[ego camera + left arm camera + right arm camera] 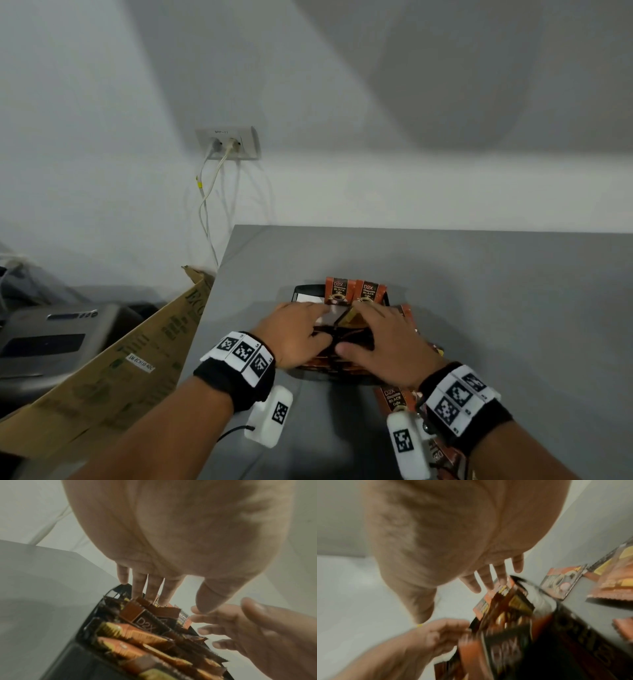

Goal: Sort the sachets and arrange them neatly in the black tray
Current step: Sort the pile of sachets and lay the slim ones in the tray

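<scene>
Grey tabletop (479,274), its left edge beside a cardboard box (113,370), its far edge against a white wall with a socket plate (227,143) and two plugged cables. Black tray (303,290) sits mid-tabletop, nearer the left edge than the right, a bare pale patch showing at its far left corner. Judged well along — the tray holds packed rows of sachets, orange and dark brown, lying edge-on in the left wrist view; exact count not readable, too overlapped. Two D2X sachets (337,290) stand upright at the tray's far side, touching each other. Still outside the tray: loose sachets (394,399) on the tabletop toward the near edge under the right wrist, and some just right of the tray — at least three countable in the right wrist view, more likely hidden. Left hand (296,334) — fingers straight, spread, pressing down on the packed sachets; grip apart, holding nothing. Right hand (383,337) likewise flat over the tray's right half, fingers extended, touching sachet tops; grip apart as far as the blur allows. Probably a tidying step; the strays remain to be sorted in.
</scene>
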The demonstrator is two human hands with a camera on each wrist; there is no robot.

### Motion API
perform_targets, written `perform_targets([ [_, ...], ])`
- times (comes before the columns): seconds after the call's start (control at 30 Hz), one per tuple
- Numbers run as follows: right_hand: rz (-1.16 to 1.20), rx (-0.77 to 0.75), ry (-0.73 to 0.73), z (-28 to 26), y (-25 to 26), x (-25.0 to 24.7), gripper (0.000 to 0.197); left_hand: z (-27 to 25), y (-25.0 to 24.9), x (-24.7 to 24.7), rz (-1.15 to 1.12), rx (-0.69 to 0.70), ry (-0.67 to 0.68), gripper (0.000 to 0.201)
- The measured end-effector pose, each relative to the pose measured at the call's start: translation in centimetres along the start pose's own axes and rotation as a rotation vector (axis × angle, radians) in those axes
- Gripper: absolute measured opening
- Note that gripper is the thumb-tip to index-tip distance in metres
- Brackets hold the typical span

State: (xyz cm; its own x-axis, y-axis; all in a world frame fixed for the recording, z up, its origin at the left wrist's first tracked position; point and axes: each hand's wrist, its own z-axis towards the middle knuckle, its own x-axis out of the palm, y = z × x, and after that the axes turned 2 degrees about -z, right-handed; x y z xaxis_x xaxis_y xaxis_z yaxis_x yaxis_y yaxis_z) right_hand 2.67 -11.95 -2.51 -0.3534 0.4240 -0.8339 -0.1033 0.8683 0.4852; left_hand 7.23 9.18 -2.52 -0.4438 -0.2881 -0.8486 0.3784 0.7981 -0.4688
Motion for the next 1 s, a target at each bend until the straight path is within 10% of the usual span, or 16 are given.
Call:
perform_targets([
  [0.17,0.102,0.302,-0.233,-1.3,-6.2,-3.7,0.042,0.6,-2.4,-0.6,0.017,0.075,-0.181,0.042],
  [0.4,-0.106,0.274,0.061,-4.4,-9.6,-2.5,0.01,2.5,-10.8,1.5,0.136,0.344,-0.113,0.02],
  [0.63,-0.271,0.194,0.023,-3.7,-12.5,2.1,0.045,2.4,-14.0,8.0,0.641,0.573,0.224,0.017],
  [1.0,-0.129,0.253,-0.068,-3.5,-13.5,1.9,0.032,2.6,-13.5,10.6,0.777,0.588,0.11,0.027],
])
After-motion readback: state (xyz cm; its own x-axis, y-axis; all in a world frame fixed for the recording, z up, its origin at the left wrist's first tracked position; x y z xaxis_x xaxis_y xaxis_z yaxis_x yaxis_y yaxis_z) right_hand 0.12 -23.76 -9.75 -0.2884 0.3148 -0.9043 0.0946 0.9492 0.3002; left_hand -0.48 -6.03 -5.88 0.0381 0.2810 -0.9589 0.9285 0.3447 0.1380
